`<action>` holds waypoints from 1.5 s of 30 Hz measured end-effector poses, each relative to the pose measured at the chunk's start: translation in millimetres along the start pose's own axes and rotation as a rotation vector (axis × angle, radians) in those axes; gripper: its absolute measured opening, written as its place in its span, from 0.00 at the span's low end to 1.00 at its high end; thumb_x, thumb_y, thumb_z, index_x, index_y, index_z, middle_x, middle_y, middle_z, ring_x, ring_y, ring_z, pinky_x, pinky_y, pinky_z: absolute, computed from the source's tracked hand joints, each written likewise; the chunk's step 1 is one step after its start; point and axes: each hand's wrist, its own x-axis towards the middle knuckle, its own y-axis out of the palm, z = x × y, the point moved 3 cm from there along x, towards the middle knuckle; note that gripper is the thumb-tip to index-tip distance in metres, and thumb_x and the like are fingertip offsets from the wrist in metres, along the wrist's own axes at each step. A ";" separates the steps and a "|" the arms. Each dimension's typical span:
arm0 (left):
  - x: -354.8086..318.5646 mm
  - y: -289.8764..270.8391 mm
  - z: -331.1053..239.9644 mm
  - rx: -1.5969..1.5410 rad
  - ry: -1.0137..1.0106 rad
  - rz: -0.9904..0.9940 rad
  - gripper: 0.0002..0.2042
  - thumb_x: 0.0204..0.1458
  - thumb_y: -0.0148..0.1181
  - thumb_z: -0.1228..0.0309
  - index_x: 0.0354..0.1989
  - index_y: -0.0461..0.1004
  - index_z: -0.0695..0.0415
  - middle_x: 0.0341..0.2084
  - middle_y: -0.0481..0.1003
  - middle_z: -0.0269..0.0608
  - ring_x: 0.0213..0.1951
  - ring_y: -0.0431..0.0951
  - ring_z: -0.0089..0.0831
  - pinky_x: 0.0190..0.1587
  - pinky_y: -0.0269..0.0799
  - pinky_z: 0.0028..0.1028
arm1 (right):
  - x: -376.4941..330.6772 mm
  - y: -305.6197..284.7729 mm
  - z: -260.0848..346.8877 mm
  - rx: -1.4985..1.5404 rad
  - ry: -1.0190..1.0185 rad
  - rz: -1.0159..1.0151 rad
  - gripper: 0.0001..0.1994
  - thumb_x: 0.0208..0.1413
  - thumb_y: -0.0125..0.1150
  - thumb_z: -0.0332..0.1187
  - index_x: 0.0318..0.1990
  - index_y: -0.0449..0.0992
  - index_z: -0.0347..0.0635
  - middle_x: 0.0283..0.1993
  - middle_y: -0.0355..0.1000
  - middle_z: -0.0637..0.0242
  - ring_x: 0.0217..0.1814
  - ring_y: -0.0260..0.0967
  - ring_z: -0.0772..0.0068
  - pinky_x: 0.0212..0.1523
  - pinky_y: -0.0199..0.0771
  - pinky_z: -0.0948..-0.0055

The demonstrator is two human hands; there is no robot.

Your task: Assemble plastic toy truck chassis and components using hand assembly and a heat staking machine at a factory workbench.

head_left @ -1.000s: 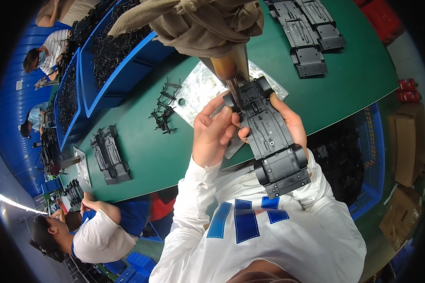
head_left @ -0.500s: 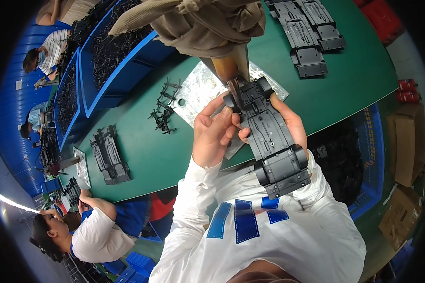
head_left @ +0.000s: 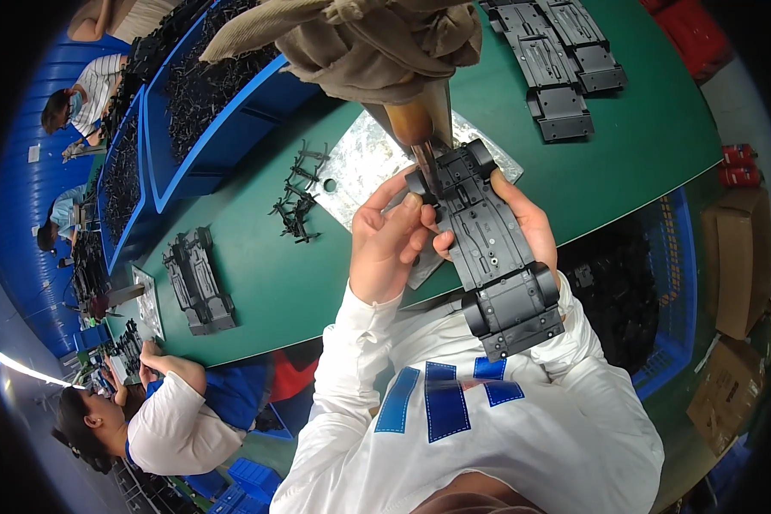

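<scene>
Between my two hands I hold a black plastic toy car chassis [head_left: 493,244], tilted, its far end under a metal-tipped tool [head_left: 424,158] with an amber collar. The tip meets the chassis near its far left wheel arch. My left hand [head_left: 388,238] pinches the chassis's left side close to that tip. Along the opposite edge lies my right hand [head_left: 529,224], its fingers partly hidden beneath the part. Beige cloth [head_left: 377,47] is wrapped and knotted around the upper part of the tool. A shiny metal plate [head_left: 360,158] lies below on the green table.
Small black plastic parts [head_left: 298,201] lie left of the plate. More chassis pieces rest at the far right [head_left: 557,64] and at the left [head_left: 199,278]. Blue bins [head_left: 218,128] full of black parts stand at the back left. A blue crate [head_left: 672,325] is at right; a co-worker [head_left: 176,420] sits at left.
My hands, the chassis and the tool hold the same position. The co-worker at left has shifted the arms and head slightly.
</scene>
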 end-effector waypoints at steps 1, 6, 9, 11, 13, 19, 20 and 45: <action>0.1 0.0 -0.1 0.003 0.000 0.001 0.17 0.61 0.53 0.74 0.57 0.65 0.64 0.27 0.76 0.38 0.14 0.58 0.12 0.25 0.66 0.18 | 0.0 -0.1 0.3 -0.011 -0.006 -0.003 0.30 0.66 0.43 0.50 0.61 0.61 0.30 0.48 0.70 0.40 0.39 0.71 0.51 0.47 0.75 0.58; -0.2 -1.0 -0.3 0.005 -0.003 0.004 0.17 0.61 0.53 0.74 0.58 0.65 0.64 0.28 0.76 0.38 0.15 0.58 0.12 0.25 0.66 0.18 | -0.9 3.3 -1.1 -0.003 -0.005 -0.013 0.30 0.66 0.43 0.50 0.61 0.61 0.30 0.48 0.70 0.40 0.39 0.72 0.51 0.46 0.76 0.58; -0.8 -0.2 -0.5 0.002 -0.002 -0.001 0.17 0.61 0.52 0.74 0.58 0.65 0.64 0.28 0.76 0.38 0.15 0.58 0.12 0.25 0.65 0.17 | -0.9 4.2 -1.4 -0.001 -0.008 -0.019 0.30 0.66 0.43 0.50 0.61 0.61 0.30 0.48 0.70 0.40 0.38 0.72 0.51 0.45 0.76 0.58; -0.7 0.6 -0.4 0.000 0.002 -0.005 0.17 0.61 0.52 0.74 0.58 0.65 0.64 0.28 0.76 0.38 0.15 0.58 0.12 0.25 0.65 0.17 | -0.8 3.8 -1.0 -0.003 -0.009 -0.023 0.30 0.66 0.43 0.50 0.61 0.61 0.30 0.47 0.70 0.40 0.38 0.72 0.51 0.45 0.76 0.59; -1.0 2.2 -0.7 -0.004 0.006 -0.002 0.17 0.61 0.52 0.73 0.58 0.65 0.64 0.28 0.76 0.38 0.15 0.58 0.12 0.25 0.65 0.17 | -1.0 3.3 -0.4 -0.008 -0.004 -0.003 0.30 0.66 0.43 0.50 0.61 0.61 0.30 0.47 0.70 0.41 0.38 0.72 0.51 0.45 0.76 0.59; -0.9 3.0 -1.2 -0.009 0.007 -0.002 0.17 0.61 0.53 0.74 0.57 0.65 0.64 0.28 0.75 0.38 0.15 0.58 0.13 0.25 0.66 0.17 | -0.7 5.3 -0.8 -0.008 -0.002 -0.025 0.29 0.66 0.43 0.50 0.61 0.62 0.30 0.47 0.70 0.41 0.38 0.72 0.51 0.44 0.77 0.59; -1.2 3.9 -1.8 -0.011 0.008 -0.011 0.17 0.60 0.53 0.74 0.57 0.65 0.64 0.28 0.75 0.38 0.15 0.58 0.13 0.25 0.66 0.17 | -0.8 5.0 -0.7 -0.008 -0.001 -0.025 0.29 0.66 0.43 0.50 0.61 0.62 0.30 0.47 0.70 0.41 0.38 0.72 0.51 0.44 0.77 0.59; -0.4 -0.8 -0.7 0.006 -0.001 0.002 0.18 0.61 0.53 0.73 0.58 0.64 0.64 0.27 0.75 0.37 0.15 0.59 0.13 0.26 0.68 0.19 | -1.4 5.1 -0.8 0.001 -0.008 -0.057 0.30 0.66 0.43 0.50 0.62 0.61 0.30 0.47 0.70 0.40 0.38 0.71 0.51 0.44 0.76 0.59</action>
